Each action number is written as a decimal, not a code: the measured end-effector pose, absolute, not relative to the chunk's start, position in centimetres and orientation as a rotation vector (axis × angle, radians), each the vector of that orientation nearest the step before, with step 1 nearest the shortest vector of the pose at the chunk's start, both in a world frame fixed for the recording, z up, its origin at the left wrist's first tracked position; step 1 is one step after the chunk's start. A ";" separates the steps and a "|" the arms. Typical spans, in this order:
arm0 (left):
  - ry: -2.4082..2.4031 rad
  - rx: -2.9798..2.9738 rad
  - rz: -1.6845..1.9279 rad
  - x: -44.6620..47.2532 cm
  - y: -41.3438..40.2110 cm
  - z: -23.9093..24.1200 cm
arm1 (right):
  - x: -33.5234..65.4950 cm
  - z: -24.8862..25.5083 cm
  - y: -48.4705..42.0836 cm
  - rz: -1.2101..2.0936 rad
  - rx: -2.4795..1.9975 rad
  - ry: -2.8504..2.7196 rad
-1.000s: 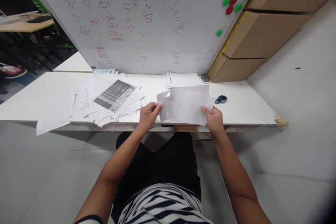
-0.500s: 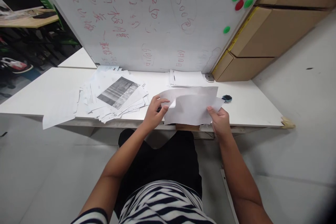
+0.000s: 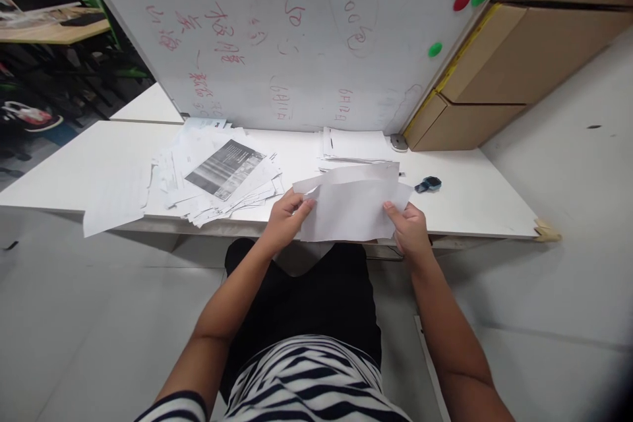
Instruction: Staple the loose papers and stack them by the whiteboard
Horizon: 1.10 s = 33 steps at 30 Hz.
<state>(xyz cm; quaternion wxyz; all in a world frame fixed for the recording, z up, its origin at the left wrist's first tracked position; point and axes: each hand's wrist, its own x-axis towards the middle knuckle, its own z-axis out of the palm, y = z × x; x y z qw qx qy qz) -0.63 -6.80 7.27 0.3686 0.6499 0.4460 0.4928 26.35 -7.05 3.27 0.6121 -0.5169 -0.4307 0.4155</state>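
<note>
Sheets of white paper (image 3: 351, 211) are held up over the front edge of the desk, one behind another. My left hand (image 3: 287, 216) pinches their left edge between thumb and fingers. At the right edge, my right hand (image 3: 409, 227) grips them with its thumb on the near face. Behind the held sheets lies a neat paper stack (image 3: 357, 144). To the left spreads a messy pile of papers (image 3: 173, 175), topped by a dark printed page (image 3: 225, 170).
A white desk (image 3: 475, 201) runs across, with a wristwatch (image 3: 428, 184) at right. Behind it stands a whiteboard (image 3: 297, 72) with red writing and magnets. Cardboard boxes (image 3: 534, 56) are stacked at right. One loose sheet (image 3: 113, 208) overhangs the front edge.
Both hands have moved slightly left with the sheets. My left fingers have closed down on the left edge, where a corner was curled up before. The view has shifted a little.
</note>
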 end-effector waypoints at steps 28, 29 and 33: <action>1.134 1.136 1.342 -4.3 -7.6 7.3 | 21.3 5.9 -7.2 1.260 -1.149 -0.923; 1.169 1.239 1.359 -4.4 -7.9 7.5 | 21.3 5.6 -7.2 1.229 -1.143 -0.941; 1.184 1.767 1.494 -4.7 -9.3 8.1 | 21.6 4.4 -7.2 1.087 -1.127 -0.997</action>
